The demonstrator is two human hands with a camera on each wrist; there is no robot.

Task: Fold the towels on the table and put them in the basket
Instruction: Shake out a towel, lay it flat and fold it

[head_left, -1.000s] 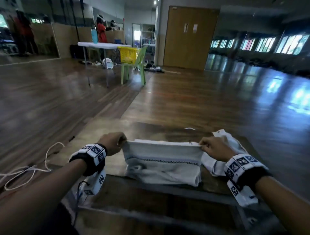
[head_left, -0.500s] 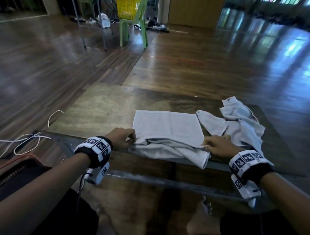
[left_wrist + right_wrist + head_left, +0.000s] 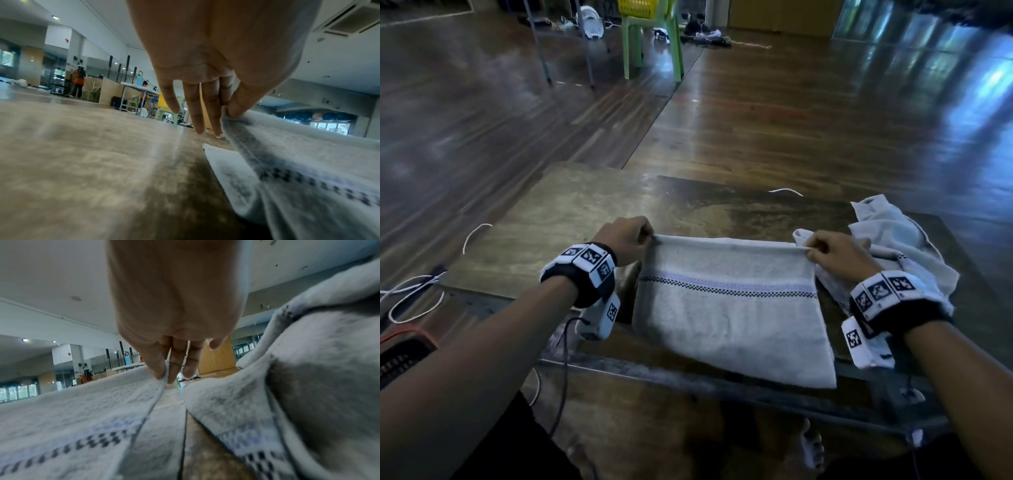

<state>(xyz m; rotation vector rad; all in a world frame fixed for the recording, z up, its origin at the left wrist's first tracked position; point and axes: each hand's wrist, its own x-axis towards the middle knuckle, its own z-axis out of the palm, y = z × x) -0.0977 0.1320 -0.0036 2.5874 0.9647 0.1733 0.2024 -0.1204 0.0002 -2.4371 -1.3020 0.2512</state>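
A white towel (image 3: 729,308) with a checked stripe is held up over the near edge of the wooden table (image 3: 571,219). My left hand (image 3: 631,236) pinches its upper left corner between thumb and forefinger (image 3: 236,107). My right hand (image 3: 828,251) pinches the upper right corner (image 3: 164,374). The towel's lower part drapes over the table's front edge. A second, crumpled white towel (image 3: 893,246) lies on the table just right of my right hand (image 3: 298,369). A yellow basket (image 3: 642,6) stands on a green chair far across the room.
A green plastic chair (image 3: 654,41) and table legs (image 3: 544,41) stand on the wooden floor far ahead. White cords (image 3: 414,291) lie on the floor at the left. A dark bag with an orange rim (image 3: 400,353) sits by my left forearm.
The towel lay folded flat on the table half a second ago. Both hands have since lifted its top edge, so it hangs stretched between them with the striped side facing me.
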